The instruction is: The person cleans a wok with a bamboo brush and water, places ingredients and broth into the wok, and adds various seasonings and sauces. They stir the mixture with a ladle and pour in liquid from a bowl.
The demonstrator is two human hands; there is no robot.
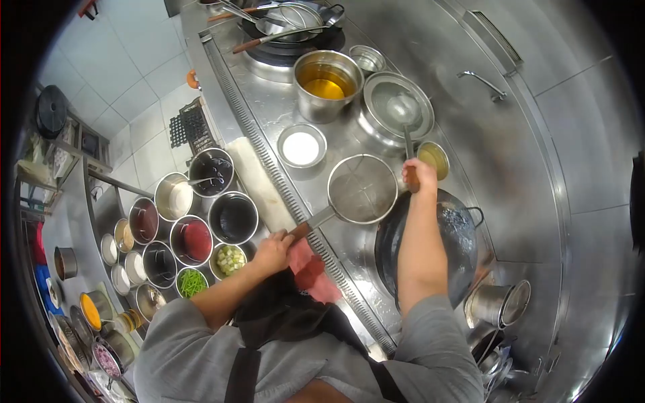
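My left hand (272,252) is closed round the wooden handle of a round mesh strainer (363,189), held level over the steel counter's front edge. My right hand (420,176) grips the wooden end of a ladle (408,142). The ladle's bowl is in the wide steel pot (379,131) of cloudy liquid at the back. A dark wok (460,235) lies under my right forearm, partly hidden by it. Left of the strainer stands a bowl of white powder or grains (300,148). A small bowl of yellowish liquid (433,160) touches or nearly touches my right hand.
A tall pot of amber liquid (327,84) stands behind the white bowl. Several containers of sauces and cut vegetables, including green pieces (192,283), crowd the left. Pink cloths (312,272) lie near my left hand. A faucet (482,84) juts from the back wall; steel pots (489,303) stand right.
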